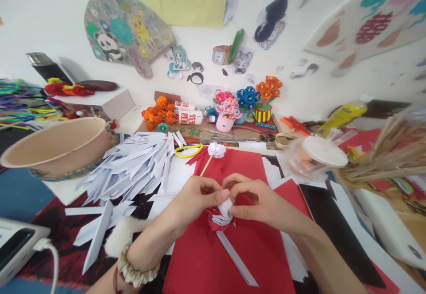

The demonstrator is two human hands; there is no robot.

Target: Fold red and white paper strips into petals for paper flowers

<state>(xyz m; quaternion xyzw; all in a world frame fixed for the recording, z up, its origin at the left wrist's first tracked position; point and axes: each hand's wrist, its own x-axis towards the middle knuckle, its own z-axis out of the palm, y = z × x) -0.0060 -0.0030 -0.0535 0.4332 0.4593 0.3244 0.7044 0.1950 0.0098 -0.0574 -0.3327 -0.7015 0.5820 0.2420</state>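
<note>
Both my hands meet over a sheet of red paper [229,258] in the middle of the table. My left hand [196,198] and my right hand [256,200] pinch a small rolled bundle of white paper strips [225,208] between thumbs and fingertips. A loose white strip [237,260] trails from the bundle toward me. Just beyond my hands lies a finished white paper flower [216,150] on a thin wooden stick. A pile of pointed white paper strips [133,165] lies to the left of my left hand.
A tan bowl [49,145] stands at left, and a phone with a cable [20,245] lies at the near left. Potted craft flowers [246,103] and bottles line the back. A lidded clear plastic tub [316,156] and wooden sticks [389,152] are at right.
</note>
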